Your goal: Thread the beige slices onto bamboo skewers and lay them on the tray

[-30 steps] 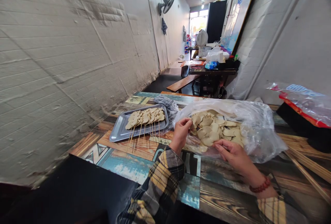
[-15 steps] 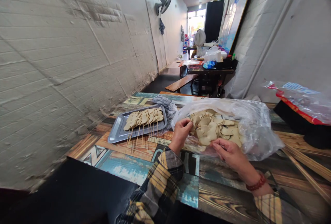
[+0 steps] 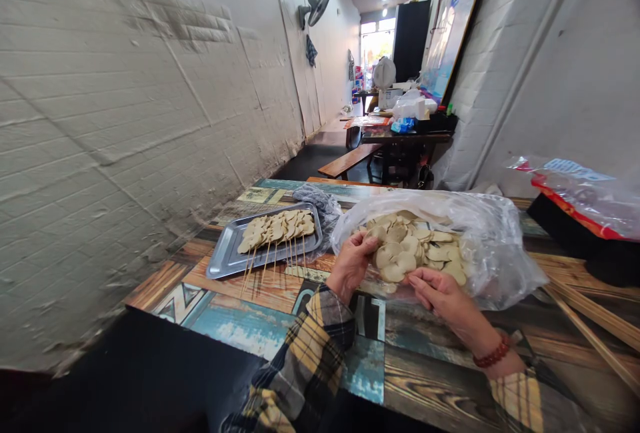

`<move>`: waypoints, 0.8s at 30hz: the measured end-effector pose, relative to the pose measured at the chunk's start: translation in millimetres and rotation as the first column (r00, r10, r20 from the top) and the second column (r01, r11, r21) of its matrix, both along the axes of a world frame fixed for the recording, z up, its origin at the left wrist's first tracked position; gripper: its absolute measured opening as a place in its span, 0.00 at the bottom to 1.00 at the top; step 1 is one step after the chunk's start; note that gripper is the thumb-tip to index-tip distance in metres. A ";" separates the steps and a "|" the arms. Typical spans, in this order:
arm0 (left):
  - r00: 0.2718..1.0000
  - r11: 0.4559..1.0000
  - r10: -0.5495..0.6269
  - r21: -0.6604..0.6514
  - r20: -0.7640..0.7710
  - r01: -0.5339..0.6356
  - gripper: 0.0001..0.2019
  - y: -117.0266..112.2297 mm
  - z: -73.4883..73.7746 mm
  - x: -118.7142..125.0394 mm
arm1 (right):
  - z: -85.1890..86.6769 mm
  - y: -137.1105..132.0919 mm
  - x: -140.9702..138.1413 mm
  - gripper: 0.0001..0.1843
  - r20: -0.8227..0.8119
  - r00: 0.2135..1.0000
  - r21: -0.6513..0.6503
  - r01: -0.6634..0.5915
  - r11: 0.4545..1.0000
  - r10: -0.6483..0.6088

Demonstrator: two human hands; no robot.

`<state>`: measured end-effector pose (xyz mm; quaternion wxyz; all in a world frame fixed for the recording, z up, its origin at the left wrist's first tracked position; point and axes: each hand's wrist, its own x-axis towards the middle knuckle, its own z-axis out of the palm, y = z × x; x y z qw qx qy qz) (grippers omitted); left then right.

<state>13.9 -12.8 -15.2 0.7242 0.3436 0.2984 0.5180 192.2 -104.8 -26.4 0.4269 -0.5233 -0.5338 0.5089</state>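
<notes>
A clear plastic bag (image 3: 493,246) lies open before me, with many thin, round, tan food slices (image 3: 400,253) heaped in its mouth. At the heap's left edge is my left hand (image 3: 353,261), its thumb and fingers closed by the slices; what they grip is hidden. My right hand (image 3: 445,296) is pinched at the front of the heap, touching the nearest slices, and anything thin between its fingertips is too small to make out. Left of the bag, a metal tray (image 3: 223,261) holds skewered slices (image 3: 277,229), with the bare stick ends (image 3: 265,266) pointing toward me over its rim.
A grey cloth (image 3: 317,199) lies between tray and bag. Loose wooden skewers (image 3: 595,309) are at the right, near a black container (image 3: 565,219) topped with red-edged plastic packaging (image 3: 580,183). Beyond the patterned table (image 3: 240,319) stand a bench (image 3: 350,159) and another cluttered table.
My left hand has moved slightly right and over the slices, its fingers now further onto the heap. My right hand stays pinched in nearly the same place.
</notes>
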 end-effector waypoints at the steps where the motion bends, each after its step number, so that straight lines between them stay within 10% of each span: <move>1: 1.000 1.000 0.005 -0.013 0.003 -0.005 0.22 -0.9 1.0 0.4 | 1.4 -0.1 -0.8 0.31 0.014 1.000 -0.001 -0.003 1.000 0.003; 24: 0.976 0.998 0.018 0.057 -0.215 -0.006 0.24 5.5 -7.9 -2.2 | -11.5 -0.4 7.3 0.23 0.272 0.962 0.184 -0.029 0.983 -0.023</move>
